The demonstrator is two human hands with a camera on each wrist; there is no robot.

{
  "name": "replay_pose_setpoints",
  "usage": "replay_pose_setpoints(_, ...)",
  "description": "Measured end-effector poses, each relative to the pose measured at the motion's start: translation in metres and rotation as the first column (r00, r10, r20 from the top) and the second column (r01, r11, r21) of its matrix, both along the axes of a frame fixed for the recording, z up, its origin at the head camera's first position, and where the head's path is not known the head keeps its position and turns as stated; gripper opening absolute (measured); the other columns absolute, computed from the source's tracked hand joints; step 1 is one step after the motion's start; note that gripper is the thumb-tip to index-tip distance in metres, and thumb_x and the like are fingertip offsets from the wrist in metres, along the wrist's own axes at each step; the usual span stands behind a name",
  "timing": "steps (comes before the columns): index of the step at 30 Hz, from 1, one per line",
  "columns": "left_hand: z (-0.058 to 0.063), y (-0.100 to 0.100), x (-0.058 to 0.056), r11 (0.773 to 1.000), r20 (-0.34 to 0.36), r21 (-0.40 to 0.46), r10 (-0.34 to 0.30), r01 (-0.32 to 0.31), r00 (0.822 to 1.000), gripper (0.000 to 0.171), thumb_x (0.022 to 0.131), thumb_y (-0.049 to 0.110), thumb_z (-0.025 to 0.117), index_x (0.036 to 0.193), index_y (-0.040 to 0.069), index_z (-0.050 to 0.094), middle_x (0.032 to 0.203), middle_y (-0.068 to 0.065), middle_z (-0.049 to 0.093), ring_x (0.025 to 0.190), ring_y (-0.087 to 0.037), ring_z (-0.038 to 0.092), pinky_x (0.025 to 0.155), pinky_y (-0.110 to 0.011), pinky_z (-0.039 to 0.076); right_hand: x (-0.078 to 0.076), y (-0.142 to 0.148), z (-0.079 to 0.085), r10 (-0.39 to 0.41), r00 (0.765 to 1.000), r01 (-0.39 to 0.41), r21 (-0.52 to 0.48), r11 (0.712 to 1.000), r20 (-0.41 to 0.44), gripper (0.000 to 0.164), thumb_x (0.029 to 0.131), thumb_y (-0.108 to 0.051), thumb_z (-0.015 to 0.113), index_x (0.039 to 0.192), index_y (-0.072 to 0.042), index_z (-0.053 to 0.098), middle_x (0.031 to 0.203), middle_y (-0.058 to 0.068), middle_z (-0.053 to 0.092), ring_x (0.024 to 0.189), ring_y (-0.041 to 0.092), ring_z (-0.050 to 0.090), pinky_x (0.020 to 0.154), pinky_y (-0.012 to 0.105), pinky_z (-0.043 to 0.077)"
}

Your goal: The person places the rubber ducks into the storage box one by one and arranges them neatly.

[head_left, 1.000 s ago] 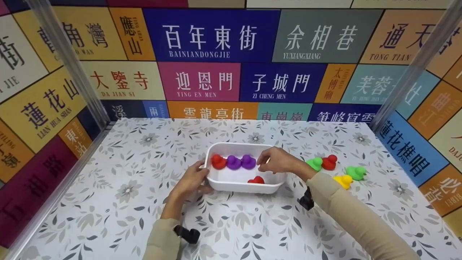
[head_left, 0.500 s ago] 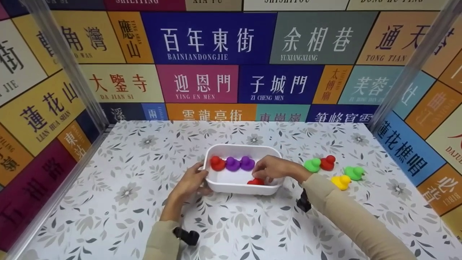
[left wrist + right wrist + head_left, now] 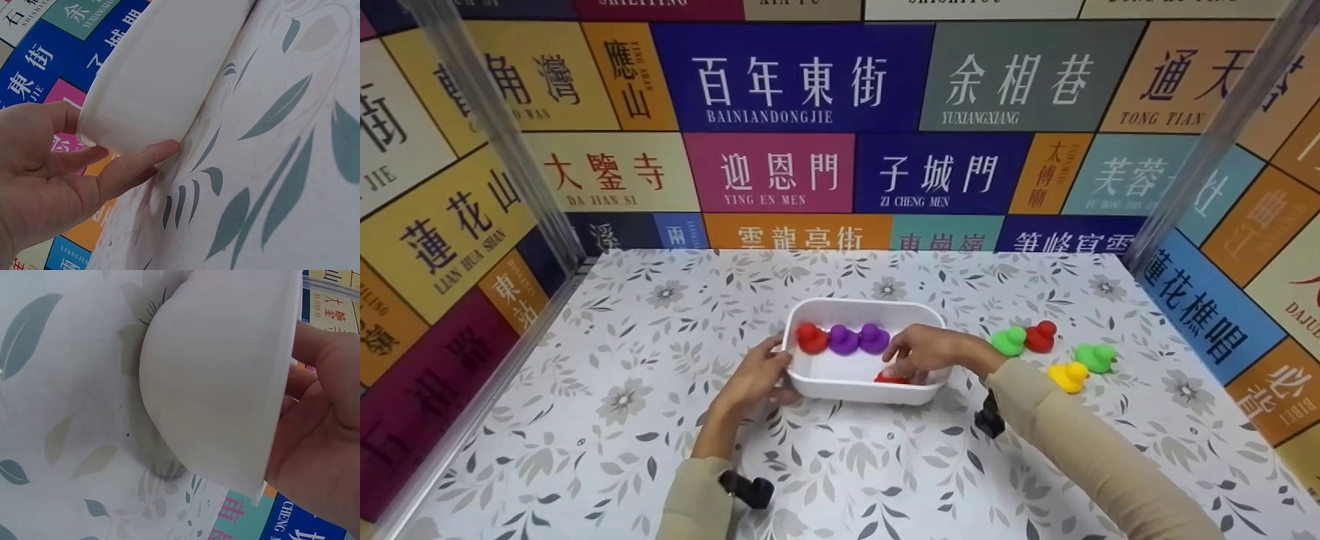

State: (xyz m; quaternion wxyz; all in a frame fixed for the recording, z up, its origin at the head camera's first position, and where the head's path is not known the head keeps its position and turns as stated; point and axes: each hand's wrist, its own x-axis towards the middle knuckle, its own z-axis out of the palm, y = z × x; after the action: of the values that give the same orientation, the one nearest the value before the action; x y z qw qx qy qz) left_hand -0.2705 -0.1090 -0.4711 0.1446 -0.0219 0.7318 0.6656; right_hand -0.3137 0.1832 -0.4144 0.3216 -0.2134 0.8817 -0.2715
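Find front red duck (image 3: pixel 891 379) inside white tub (image 3: pixel 870 391), just beside tub's near wall, roughly midway between left and right edges of counter (image 3: pixel 840 480), well apart from both. Have right hand (image 3: pixel 921 352) reaching in over tub's right end, fingers curled about that duck, pinching from above; can't judge grip force, fingertips hidden behind tub wall in right wrist view. See left hand (image 3: pixel 760 369) at tub's left end, fingers spread and fairly straight, touching rim and outer wall, not clenched. Note row along tub's far wall: back red duck (image 3: pixel 811 339) at left, then 2 purple ducks (image 3: pixel 843 340), all 3 upright and close together. Also have 4 loose toward counter's right edge: 2 green ducks (image 3: pixel 1009 341), dark red duck (image 3: pixel 1041 337) just beside the left green, yellow duck (image 3: pixel 1069 377) closest to near edge. Expect light, hollow, squeezable rubber or vinyl, judging by looks; probably smooth, slightly slippery, hardly fragile. Take by rounded body, thumb and finger on opposite sides; avoid head alone, likely to twist out. Don't squeeze hard, could pop free. Guess tub as light, stiff plastic, easy to shove; brace at left end, under rim.
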Motion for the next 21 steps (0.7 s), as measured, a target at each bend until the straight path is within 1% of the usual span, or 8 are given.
replay_pose_setpoints(2,0.0001,0.0003,0.0001,1.0,0.0,0.002,-0.001,0.001,1.0,0.054,0.102,0.012,0.044,0.155,0.007,0.035,0.121,-0.027,0.061,0.084,-0.028,0.068,0.057,-0.03,0.061,0.0006,-0.0008,0.0008,0.003,1.0,-0.004,0.03,1.0,0.031,0.05,0.095,-0.027,0.069,0.131,0.006,0.058,0.114,0.019,0.071,0.081,0.019,0.074,0.079,0.03,0.064)
replay_pose_setpoints(4,0.0001,0.0005,0.0002,1.0,0.002,0.001,0.0,0.0,1.0,0.054,0.102,0.012,0.044,0.155,0.008,0.035,0.121,-0.027,0.06,0.083,-0.028,0.068,0.059,-0.031,0.062,0.0014,-0.0019,0.0017,0.012,0.999,-0.015,0.058,0.998,0.053,0.05,0.095,-0.028,0.068,0.132,0.005,0.058,0.12,0.02,0.07,0.084,0.019,0.074,0.08,0.028,0.063)
replay_pose_setpoints(6,0.0002,0.0005,0.0007,1.0,0.003,-0.002,-0.004,0.004,1.0,0.054,0.102,0.012,0.043,0.156,0.009,0.034,0.121,-0.028,0.06,0.083,-0.029,0.068,0.058,-0.031,0.062,0.002,-0.0028,0.0019,0.04,0.998,-0.045,0.078,0.996,0.057,0.046,0.097,-0.028,0.066,0.131,0.003,0.06,0.121,0.02,0.07,0.084,0.015,0.073,0.077,0.025,0.062)
replay_pose_setpoints(9,-0.0003,0.0001,0.0008,1.0,0.002,-0.01,-0.005,0.006,1.0,0.055,0.102,0.012,0.043,0.156,0.01,0.034,0.12,-0.028,0.06,0.083,-0.029,0.068,0.06,-0.032,0.063,0.0018,-0.0037,0.0009,0.059,0.996,-0.065,0.088,0.994,0.066,0.038,0.098,-0.026,0.064,0.128,-0.003,0.064,0.119,0.015,0.072,0.079,0.008,0.068,0.07,0.02,0.059)
replay_pose_setpoints(12,-0.0006,0.0001,0.0012,1.0,-0.002,-0.015,-0.008,0.008,1.0,0.055,0.102,0.013,0.043,0.156,0.009,0.034,0.122,-0.029,0.059,0.084,-0.029,0.068,0.066,-0.035,0.065,0.0013,-0.0032,-0.0005,0.078,0.994,-0.084,0.091,0.992,0.07,0.034,0.099,-0.024,0.063,0.128,-0.008,0.066,0.119,0.013,0.072,0.077,0.006,0.063,0.068,0.017,0.056)
replay_pose_setpoints(16,-0.0004,0.0001,0.0013,1.0,0.009,-0.01,-0.01,0.01,1.0,0.054,0.103,0.014,0.043,0.156,0.009,0.032,0.127,-0.029,0.057,0.088,-0.029,0.069,0.074,-0.039,0.066,0.0003,-0.001,-0.0017,0.082,0.994,-0.087,0.075,0.993,0.068,0.034,0.097,-0.023,0.064,0.128,-0.009,0.067,0.122,0.013,0.071,0.08,0.006,0.065,0.072,0.018,0.057)
replay_pose_setpoints(19,0.0002,0.0002,0.001,1.0,0.012,-0.007,-0.007,0.007,1.0,0.055,0.103,0.015,0.043,0.157,0.01,0.032,0.129,-0.029,0.057,0.088,-0.031,0.07,0.073,-0.039,0.066,-0.0001,0.0004,-0.002,0.063,0.995,-0.067,0.047,0.997,0.073,0.034,0.095,-0.02,0.067,0.126,-0.009,0.066,0.122,0.013,0.07,0.084,0.008,0.065,0.075,0.02,0.058)
replay_pose_setpoints(21,0.0003,0.0006,0.0004,1.0,-0.008,-0.014,-0.005,0.005,1.0,0.054,0.102,0.013,0.044,0.155,0.008,0.034,0.128,-0.029,0.058,0.088,-0.03,0.07,0.068,-0.036,0.065,-0.0003,0.0009,-0.0024,0.05,0.996,-0.051,0.023,0.998,0.075,0.034,0.092,-0.017,0.069,0.125,-0.009,0.066,0.121,0.012,0.07,0.086,0.009,0.065,0.076,0.022,0.059)
